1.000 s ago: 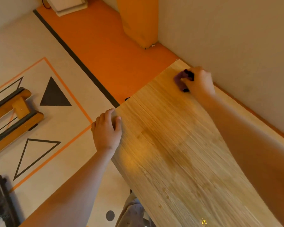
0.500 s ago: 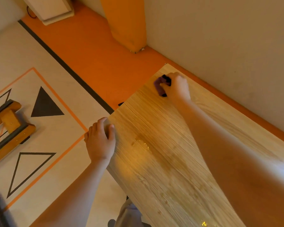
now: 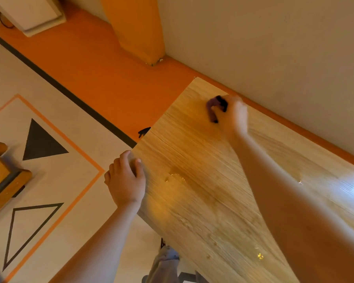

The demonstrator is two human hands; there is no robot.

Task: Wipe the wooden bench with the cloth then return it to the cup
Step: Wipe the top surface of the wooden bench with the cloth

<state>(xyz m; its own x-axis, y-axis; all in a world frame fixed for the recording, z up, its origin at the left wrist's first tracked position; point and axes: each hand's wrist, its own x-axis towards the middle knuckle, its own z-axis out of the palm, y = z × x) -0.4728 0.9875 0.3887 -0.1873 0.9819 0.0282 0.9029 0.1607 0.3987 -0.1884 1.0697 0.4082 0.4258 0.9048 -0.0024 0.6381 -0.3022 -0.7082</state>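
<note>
The wooden bench runs from the upper middle down to the lower right, its light grain showing wet streaks. My right hand presses a small purple cloth onto the bench's far end, near the wall. The fingers cover most of the cloth. My left hand rests on the bench's near left edge, fingers curled over the rim, holding nothing else. No cup is in view.
A beige wall borders the bench on the right. An orange floor strip and an orange pillar lie beyond the far end. A wooden frame stands on the patterned floor at left.
My right hand with the cloth slid toward the bench's left side, then back toward the wall. The view shifted a little. My left hand stayed on the edge.
</note>
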